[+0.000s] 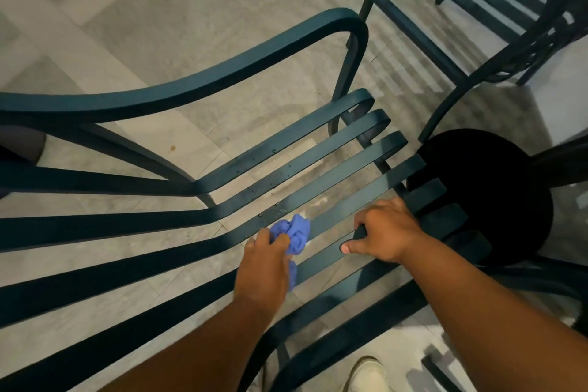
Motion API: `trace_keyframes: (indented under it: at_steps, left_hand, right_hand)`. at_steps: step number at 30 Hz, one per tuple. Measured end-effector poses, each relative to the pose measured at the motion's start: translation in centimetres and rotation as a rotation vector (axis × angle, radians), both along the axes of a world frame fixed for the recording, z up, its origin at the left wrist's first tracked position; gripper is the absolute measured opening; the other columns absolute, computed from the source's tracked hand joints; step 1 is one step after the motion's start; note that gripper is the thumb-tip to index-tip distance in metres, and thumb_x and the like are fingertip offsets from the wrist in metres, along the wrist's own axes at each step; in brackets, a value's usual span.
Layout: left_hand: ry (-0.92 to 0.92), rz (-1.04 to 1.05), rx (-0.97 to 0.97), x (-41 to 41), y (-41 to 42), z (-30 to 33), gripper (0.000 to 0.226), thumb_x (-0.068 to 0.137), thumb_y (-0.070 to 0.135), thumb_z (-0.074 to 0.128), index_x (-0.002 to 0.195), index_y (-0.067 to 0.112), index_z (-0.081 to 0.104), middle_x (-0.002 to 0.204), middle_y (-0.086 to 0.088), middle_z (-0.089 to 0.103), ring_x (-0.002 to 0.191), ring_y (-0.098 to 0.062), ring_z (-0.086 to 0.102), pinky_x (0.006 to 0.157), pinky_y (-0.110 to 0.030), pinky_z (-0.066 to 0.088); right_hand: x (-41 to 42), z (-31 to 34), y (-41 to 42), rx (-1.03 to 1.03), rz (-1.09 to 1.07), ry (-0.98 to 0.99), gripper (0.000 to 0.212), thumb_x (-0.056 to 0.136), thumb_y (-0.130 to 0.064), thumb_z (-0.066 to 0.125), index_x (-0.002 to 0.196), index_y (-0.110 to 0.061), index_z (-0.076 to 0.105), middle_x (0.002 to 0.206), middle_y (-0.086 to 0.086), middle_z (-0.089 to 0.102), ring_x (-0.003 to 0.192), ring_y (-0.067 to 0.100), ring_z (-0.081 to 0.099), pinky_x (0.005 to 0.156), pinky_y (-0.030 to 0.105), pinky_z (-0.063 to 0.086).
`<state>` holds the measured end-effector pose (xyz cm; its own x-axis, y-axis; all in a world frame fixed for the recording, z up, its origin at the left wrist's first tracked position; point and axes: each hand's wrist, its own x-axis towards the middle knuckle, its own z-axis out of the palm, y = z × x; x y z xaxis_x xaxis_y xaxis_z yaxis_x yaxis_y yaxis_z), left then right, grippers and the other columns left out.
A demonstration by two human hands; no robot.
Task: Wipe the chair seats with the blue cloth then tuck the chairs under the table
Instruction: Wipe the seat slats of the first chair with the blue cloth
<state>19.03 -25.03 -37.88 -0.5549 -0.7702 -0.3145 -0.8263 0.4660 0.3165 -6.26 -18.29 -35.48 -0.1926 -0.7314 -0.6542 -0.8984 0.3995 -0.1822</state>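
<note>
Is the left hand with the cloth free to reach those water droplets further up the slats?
Probably yes: the left hand holds the blue cloth just below the droplets; nothing lies between.

chair [286, 165] slats look like dark teal painted metal, smooth with a soft satin sheen, few water drops on them, cloth [297, 234] is soft crumpled blue fabric, matt, floor [133, 9] is grey stone-look tile, kinda matt, shoe [369, 374] pale canvas-ish

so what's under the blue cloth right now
The blue cloth sits bunched on a dark seat slat, gripped by the left hand. Grey floor tiles show through the gaps. The slat surface directly beneath the cloth is covered.
</note>
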Motion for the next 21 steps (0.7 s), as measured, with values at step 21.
trace_keyframes:
  at_steps: [21]
  left_hand:
    - [0.043, 0.424, 0.089, -0.8, -7.2, 2.2, 0.027, 0.092, 0.034, 0.064, 0.115, 0.019, 0.061, 0.118, -0.01, 0.054, 0.102, -0.027, 0.054, 0.082, -0.034, 0.047]
  right_hand:
    - [0.8, 0.4, -3.8, -0.171, -0.036, 0.101, 0.049, 0.091, -0.072, 0.048, 0.127, -0.041, 0.06, 0.124, -0.006, 0.056, 0.136, 0.022, 0.036, 0.122, 0.051, -0.008]
